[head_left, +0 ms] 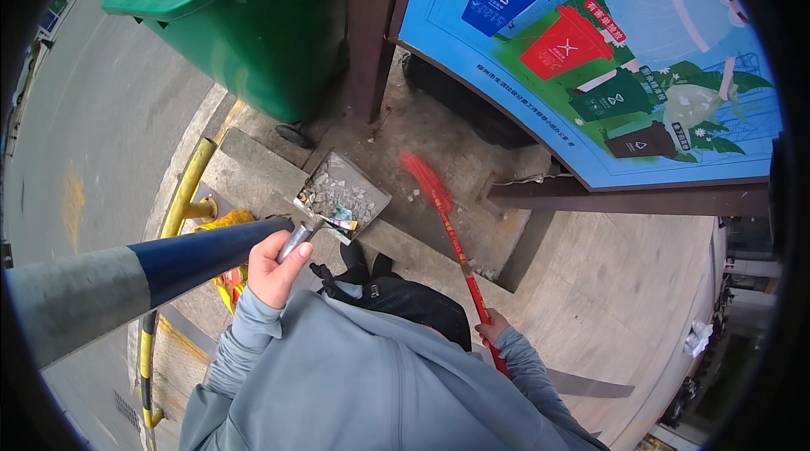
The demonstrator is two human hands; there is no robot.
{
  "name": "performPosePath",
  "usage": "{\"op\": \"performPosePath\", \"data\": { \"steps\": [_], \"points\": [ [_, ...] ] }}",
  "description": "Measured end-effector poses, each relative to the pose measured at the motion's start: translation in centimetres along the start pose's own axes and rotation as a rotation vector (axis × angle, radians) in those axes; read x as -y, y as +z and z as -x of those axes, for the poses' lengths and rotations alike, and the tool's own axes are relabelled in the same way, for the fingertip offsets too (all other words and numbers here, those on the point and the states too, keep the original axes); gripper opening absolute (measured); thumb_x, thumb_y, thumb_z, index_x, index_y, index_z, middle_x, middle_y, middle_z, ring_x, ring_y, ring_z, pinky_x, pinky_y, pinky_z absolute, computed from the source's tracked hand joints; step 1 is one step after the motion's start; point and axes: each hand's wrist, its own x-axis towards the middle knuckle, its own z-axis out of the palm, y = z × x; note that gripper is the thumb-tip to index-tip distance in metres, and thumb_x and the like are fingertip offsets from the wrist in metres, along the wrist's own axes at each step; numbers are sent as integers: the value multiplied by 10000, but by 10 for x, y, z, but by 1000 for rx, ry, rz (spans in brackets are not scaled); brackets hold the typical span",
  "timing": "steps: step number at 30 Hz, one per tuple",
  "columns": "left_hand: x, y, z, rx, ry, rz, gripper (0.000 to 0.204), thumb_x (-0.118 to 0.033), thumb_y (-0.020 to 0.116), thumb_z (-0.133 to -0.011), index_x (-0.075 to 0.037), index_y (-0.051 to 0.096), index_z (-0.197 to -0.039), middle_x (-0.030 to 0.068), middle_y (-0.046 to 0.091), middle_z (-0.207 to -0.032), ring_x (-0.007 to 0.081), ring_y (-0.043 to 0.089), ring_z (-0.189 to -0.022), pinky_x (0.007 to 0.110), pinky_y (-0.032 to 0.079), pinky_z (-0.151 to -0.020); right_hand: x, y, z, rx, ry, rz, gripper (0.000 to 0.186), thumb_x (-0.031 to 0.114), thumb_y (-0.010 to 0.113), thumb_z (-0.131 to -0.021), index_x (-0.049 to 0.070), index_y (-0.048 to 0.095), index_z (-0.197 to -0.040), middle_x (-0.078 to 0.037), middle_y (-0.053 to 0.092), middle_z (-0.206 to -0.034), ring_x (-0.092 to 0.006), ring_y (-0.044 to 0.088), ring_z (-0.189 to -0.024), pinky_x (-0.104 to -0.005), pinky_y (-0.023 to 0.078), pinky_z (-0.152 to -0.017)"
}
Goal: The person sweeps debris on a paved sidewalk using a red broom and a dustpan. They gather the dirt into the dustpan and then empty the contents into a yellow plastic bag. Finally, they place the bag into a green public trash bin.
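My left hand point(272, 270) is closed round the short grey handle of a long-lipped metal dustpan point(371, 191). Broken pale chips and grit lie in the pan, with a crumpled colourful wrapper point(342, 218) near its handle end. Lower right, my right hand point(493, 328) grips the red shaft of a broom point(458, 247). The broom slants up and away to the left; its red bristles are blurred over the dirty concrete, a short way right of the pan and apart from it. A few loose chips point(413, 194) lie on the ground near the bristles.
A green wheeled bin point(253, 37) stands far left, beside a brown post point(377, 29). A blue sign board point(498, 71) overhangs the far right. A blue and white pole point(169, 270) and yellow rail point(187, 181) flank my left side; a yellow bag point(229, 284) lies near them.
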Motion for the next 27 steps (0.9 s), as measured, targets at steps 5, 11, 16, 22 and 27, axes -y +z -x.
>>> {"op": "performPosePath", "data": {
  "steps": [5,11,16,22,27],
  "points": [
    [6,-20,-7,-73,9,-4,220,-162,566,-707,-28,441,-585,-55,322,-526,30,281,-511,186,235,-441,73,2,-55,-200,-144,39,475,83,496,-659,77,313,-1097,-88,471,-528,-171,465,-358,-288,393,-349],
    [12,-27,-15,-145,-27,13,211,-147,568,-701,-32,437,-584,-60,328,-535,35,276,-515,186,235,-440,178,11,-177,-220,-62,-224,642,63,454,-741,273,88,-1225,-69,449,-537,-145,410,-366,-288,379,-318],
    [18,-33,-16,-215,-10,-8,209,-142,568,-700,-31,434,-583,-54,331,-525,40,282,-513,188,243,-442,107,19,-155,-264,30,465,715,118,468,-719,287,-2,-1231,-165,529,-610,-242,529,-455,-345,437,-401],
    [23,-40,-15,-244,9,-119,215,-143,574,-689,-30,430,-576,-42,329,-516,44,288,-509,196,254,-440,74,-25,1,25,-12,328,717,84,493,-698,319,72,-1228,-147,510,-651,-191,501,-432,-290,430,-375],
    [25,-39,-15,-258,53,-119,216,-143,573,-691,-32,429,-574,-45,331,-512,41,286,-502,195,253,-434,94,-19,3,44,-149,230,693,58,487,-710,317,109,-1230,-86,470,-564,-146,457,-397,-269,408,-354]
  ]
}}
